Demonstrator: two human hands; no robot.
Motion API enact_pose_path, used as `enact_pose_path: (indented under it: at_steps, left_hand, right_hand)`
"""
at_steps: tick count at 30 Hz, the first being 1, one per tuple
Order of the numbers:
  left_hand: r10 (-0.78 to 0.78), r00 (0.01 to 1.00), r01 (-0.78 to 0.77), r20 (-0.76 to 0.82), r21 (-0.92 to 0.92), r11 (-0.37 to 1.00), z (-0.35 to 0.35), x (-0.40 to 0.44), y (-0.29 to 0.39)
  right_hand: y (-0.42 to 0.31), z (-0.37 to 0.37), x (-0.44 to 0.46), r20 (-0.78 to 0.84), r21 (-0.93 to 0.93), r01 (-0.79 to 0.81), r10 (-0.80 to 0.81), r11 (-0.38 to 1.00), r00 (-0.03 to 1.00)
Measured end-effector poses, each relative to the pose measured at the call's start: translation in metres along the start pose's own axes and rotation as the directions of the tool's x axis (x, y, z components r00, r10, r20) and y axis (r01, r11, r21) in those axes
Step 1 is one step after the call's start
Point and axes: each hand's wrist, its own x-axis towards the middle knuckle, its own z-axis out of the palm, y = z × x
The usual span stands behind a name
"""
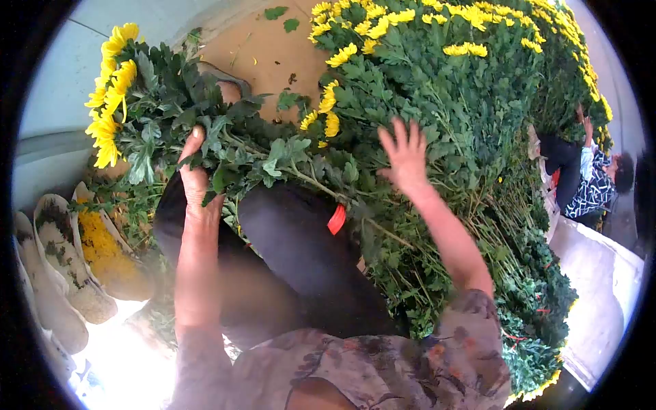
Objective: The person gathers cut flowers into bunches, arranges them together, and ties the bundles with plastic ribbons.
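Note:
My left hand (pixel 195 167) is wrapped round a bunch of yellow chrysanthemums (pixel 160 102), just below the flower heads, which point to the upper left. The stems of the bunch run right across my dark-trousered knees. My right hand (pixel 404 156) has its fingers spread, with nothing in it, over the large pile of leafy chrysanthemum stems (pixel 444 102). A red strip (pixel 337 219) hangs beside my knee, below the stems.
White sacks (pixel 65 273), one with yellow petals, lie at the lower left. Loose leaves are scattered on the brown floor (pixel 273 51). A co-worker (pixel 591 181) is beyond the pile at the right, near a white sheet (pixel 594 273).

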Motion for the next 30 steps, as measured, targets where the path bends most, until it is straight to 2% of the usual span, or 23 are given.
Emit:
enact_pose_path:
  at_steps: [1, 3, 4, 7, 9, 11, 12, 13, 15, 16, 19, 20, 22, 23, 24, 25, 27, 29, 30]
  left_hand:
    - [-0.018, 1.000, 0.018, -0.021, -0.003, 1.000, -0.003, 0.001, 0.000]
    - [0.020, 0.998, -0.018, -0.052, 0.027, 0.999, 0.002, 0.001, -0.001]
    - [0.052, 0.996, -0.048, -0.076, 0.060, 0.997, 0.004, 0.001, 0.000]
    - [0.050, 0.996, -0.043, -0.079, 0.087, 0.995, 0.006, 0.004, -0.003]
    - [0.033, 0.999, -0.031, -0.037, 0.045, 0.998, 0.013, 0.006, -0.003]
    - [0.016, 1.000, -0.016, 0.000, 0.032, 0.999, 0.022, 0.009, -0.003]
    - [0.008, 1.000, -0.009, 0.028, 0.020, 1.000, 0.022, 0.012, -0.003]
    - [0.014, 0.999, -0.014, 0.030, 0.009, 1.000, 0.019, 0.014, -0.004]
    - [-0.007, 0.999, 0.006, 0.048, 0.009, 1.000, 0.013, 0.018, -0.007]
    - [-0.031, 0.999, 0.031, 0.011, 0.012, 0.999, 0.023, 0.015, -0.004]
    - [0.002, 1.000, -0.002, 0.006, 0.004, 1.000, 0.024, 0.013, -0.004]
    - [-0.004, 1.000, 0.004, -0.003, 0.002, 1.000, 0.014, 0.014, -0.006]
    - [-0.005, 1.000, 0.005, -0.008, -0.006, 1.000, 0.005, 0.015, -0.006]
    - [-0.003, 1.000, 0.003, -0.013, -0.015, 1.000, 0.002, 0.014, -0.006]
    - [0.004, 0.998, -0.002, -0.064, 0.028, 1.000, 0.004, 0.011, -0.005]
    - [0.040, 0.996, -0.034, -0.074, 0.068, 0.997, 0.001, 0.011, -0.005]
    - [0.035, 0.996, -0.032, -0.088, 0.037, 0.999, -0.005, 0.010, -0.004]
    - [0.008, 0.997, -0.006, -0.073, 0.017, 1.000, -0.007, 0.011, -0.003]
    - [-0.006, 0.999, 0.006, -0.054, -0.013, 1.000, -0.008, 0.013, -0.003]
  right_hand:
    - [-0.001, 0.030, -0.002, 0.135, -0.174, -0.033, 0.057, 0.984, 0.989]
    - [0.012, 0.057, 0.007, 0.100, -0.411, 0.019, 0.025, 0.911, 0.995]
    - [0.016, 0.061, 0.019, 0.101, -0.400, 0.024, 0.018, 0.916, 0.995]
    - [0.049, 0.060, 0.065, -0.194, -0.029, -0.128, 0.120, 0.991, 0.974]
    - [0.084, 0.033, 0.094, -0.253, 0.136, -0.242, 0.270, 0.961, 0.929]
    - [0.103, -0.006, 0.108, -0.204, 0.333, -0.328, 0.407, 0.884, 0.890]
    - [0.115, -0.011, 0.110, -0.046, 0.364, -0.436, 0.483, 0.823, 0.875]
    - [0.121, -0.012, 0.108, -0.055, 0.356, -0.431, 0.479, 0.829, 0.876]
    - [0.133, 0.002, 0.100, 0.095, 0.498, -0.341, 0.341, 0.797, 0.935]
    - [0.149, 0.041, 0.097, 0.026, 0.644, -0.235, 0.285, 0.729, 0.958]
    - [0.142, 0.055, 0.095, 0.053, 0.835, -0.193, 0.273, 0.515, 0.961]
    - [0.144, 0.059, 0.090, 0.059, 0.835, -0.199, 0.276, 0.512, 0.959]
    - [0.125, 0.026, 0.085, -0.116, 0.685, -0.178, 0.346, 0.707, 0.931]
    - [0.113, 0.004, 0.083, -0.101, 0.687, -0.190, 0.351, 0.701, 0.931]
    - [0.099, -0.019, 0.081, -0.149, 0.406, -0.290, 0.376, 0.867, 0.915]
    - [0.090, -0.027, 0.076, -0.203, 0.081, -0.366, 0.375, 0.927, 0.904]
    - [0.086, -0.009, 0.066, -0.240, 0.089, -0.370, 0.381, 0.925, 0.893]
    - [0.069, 0.004, 0.052, -0.027, 0.164, -0.477, 0.487, 0.863, 0.873]
    - [0.061, 0.029, 0.039, -0.171, 0.249, -0.385, 0.432, 0.888, 0.885]
